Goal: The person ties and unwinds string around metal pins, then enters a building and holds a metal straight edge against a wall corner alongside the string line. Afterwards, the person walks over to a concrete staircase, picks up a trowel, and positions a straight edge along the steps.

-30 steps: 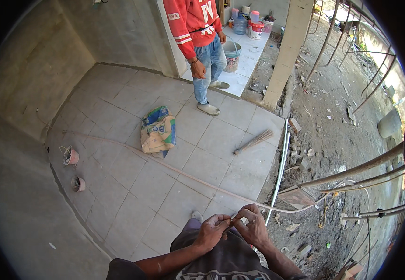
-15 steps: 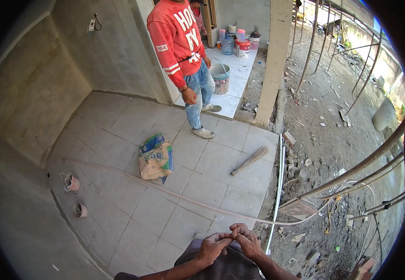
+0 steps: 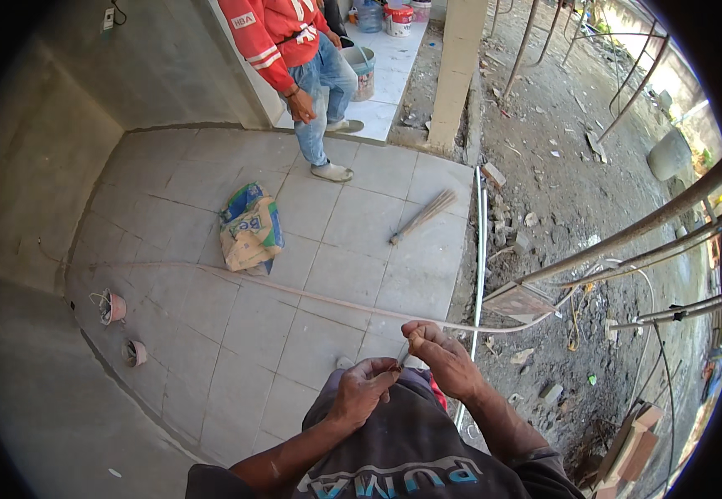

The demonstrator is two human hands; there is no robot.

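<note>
a pale hose (image 3: 353,306) runs across the grey tile floor (image 3: 294,337), between the person and a crumpled sack (image 3: 251,234) that lies further off. beyond the sack a person in a red top (image 3: 318,79) stands at the step, one foot on the grey tiles, the other on white ones, with a tall bucket (image 3: 362,73) behind. a small broom (image 3: 422,218) lies to the right of the sack. two small pails (image 3: 113,308) sit near the left wall, and light pipes (image 3: 481,249) follow the floor's right edge beside rough soil (image 3: 548,204) strewn with rubble. a bent pole (image 3: 627,229) slants in from the right.

the tiles are flat and square, the wall (image 3: 41,150) bare and greyish, the sack creased in tan, green and blue, the broom a fan of thin, stiff sticks.

a small thin piece (image 3: 403,353), too small to identify, is between the hands, in front of the dark shirt. the left hand (image 3: 364,389) pinches its lower end, fingers curled; the right hand (image 3: 447,359), higher, pinches its upper end, thumb against bent fingers.
</note>
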